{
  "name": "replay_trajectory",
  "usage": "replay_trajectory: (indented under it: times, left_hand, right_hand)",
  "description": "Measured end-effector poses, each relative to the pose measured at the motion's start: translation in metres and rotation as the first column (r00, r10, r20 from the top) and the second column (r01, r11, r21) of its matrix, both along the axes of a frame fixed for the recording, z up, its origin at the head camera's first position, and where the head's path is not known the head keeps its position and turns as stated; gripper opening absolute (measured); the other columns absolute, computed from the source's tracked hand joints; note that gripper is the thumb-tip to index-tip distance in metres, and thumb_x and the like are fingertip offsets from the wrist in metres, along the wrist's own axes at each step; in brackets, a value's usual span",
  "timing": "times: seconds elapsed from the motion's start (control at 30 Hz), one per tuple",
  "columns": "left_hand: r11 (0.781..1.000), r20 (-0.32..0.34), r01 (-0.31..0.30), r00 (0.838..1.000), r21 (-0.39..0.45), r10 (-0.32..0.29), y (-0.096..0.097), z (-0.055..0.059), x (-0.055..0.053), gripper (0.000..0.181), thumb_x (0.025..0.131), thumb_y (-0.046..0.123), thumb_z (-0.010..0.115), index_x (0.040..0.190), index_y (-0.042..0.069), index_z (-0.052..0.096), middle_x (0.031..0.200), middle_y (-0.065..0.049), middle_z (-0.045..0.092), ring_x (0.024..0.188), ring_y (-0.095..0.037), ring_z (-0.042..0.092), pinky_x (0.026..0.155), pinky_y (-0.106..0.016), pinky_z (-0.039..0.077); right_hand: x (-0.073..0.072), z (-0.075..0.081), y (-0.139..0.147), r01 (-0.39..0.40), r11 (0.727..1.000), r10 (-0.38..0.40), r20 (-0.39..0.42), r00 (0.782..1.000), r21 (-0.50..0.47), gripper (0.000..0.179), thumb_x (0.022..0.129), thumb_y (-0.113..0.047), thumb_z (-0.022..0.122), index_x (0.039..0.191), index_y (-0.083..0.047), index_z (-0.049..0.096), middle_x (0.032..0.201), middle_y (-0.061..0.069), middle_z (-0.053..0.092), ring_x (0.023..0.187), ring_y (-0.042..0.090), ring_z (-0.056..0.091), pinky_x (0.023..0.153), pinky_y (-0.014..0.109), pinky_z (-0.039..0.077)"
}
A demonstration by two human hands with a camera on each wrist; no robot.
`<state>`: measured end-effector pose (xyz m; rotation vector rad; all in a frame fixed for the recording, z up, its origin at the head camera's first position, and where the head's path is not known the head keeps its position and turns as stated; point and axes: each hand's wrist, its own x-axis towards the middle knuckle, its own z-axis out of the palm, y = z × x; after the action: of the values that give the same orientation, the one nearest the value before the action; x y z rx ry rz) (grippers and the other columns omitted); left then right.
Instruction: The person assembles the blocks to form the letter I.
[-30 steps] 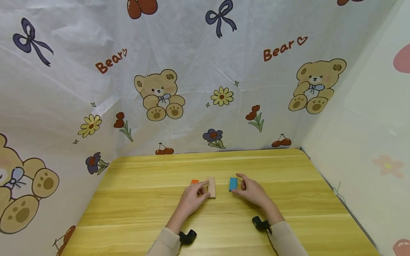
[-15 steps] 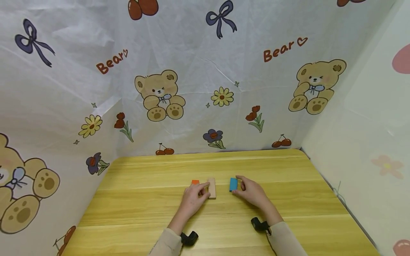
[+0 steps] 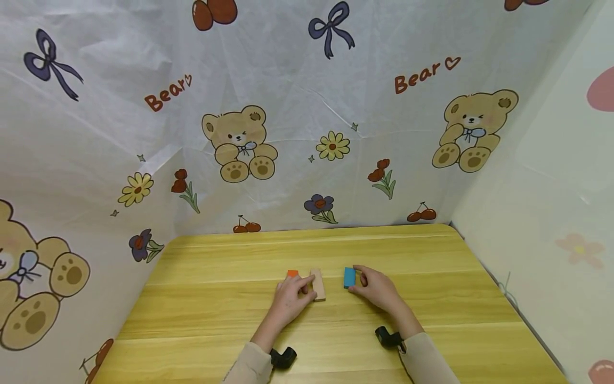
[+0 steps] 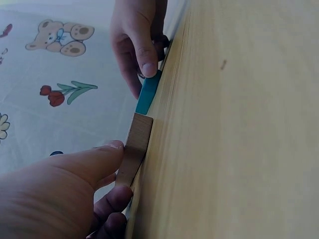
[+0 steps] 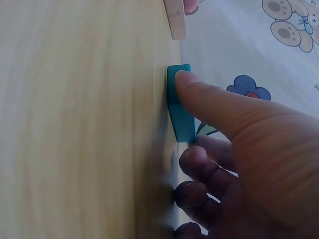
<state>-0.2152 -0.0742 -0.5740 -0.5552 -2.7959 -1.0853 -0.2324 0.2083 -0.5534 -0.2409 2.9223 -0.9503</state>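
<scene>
One block [image 3: 349, 278] is blue, another block [image 3: 318, 288] pale tan, a third block [image 3: 292, 273] orange; the table [image 3: 216, 298] is wood-grained yellow; tan bears [image 3: 240, 145] and purple bows [image 3: 329, 24] pattern the white backdrop [image 3: 278, 69]

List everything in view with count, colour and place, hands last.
wood-grain table: 1, yellowish, under the blocks
plain rectangular wooden block: 1, light tan, by the left hand's fingers
blue rectangular block: 1, blue, right of the wooden one
orange block: 1, orange, partly hidden behind the left hand
printed white sheeting: sheet count unclear, white with bears, bows, flowers and cherries, around the table
wrist-worn devices: 2, black, one per wrist
long sleeves: 2, beige, on the forearms
left hand: 1, bare, at the wooden block
right hand: 1, bare, holding the blue block
</scene>
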Motion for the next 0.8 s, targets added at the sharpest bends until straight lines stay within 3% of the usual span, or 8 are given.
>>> replay_trajectory:
  times: [0.8]
  left_hand:
    - [1.000,0.008,0.012,1.000,0.017,-0.012,-0.0001,-0.0022,-0.0010,0.045,0.098,0.035,0.077,0.141,0.023,0.071,0.083,0.015,0.060,0.076,-0.004,0.044,0.079,-0.034,0.023]
  right_hand:
    - [-0.0010,-0.0027,0.0009,0.011,0.999,-0.012,-0.020,1.000,-0.049,0.055,0.091,-0.031,0.085,0.139,-0.010,0.067,0.074,-0.004,0.051,0.063,0.011,0.039,0.064,0.026,0.031]
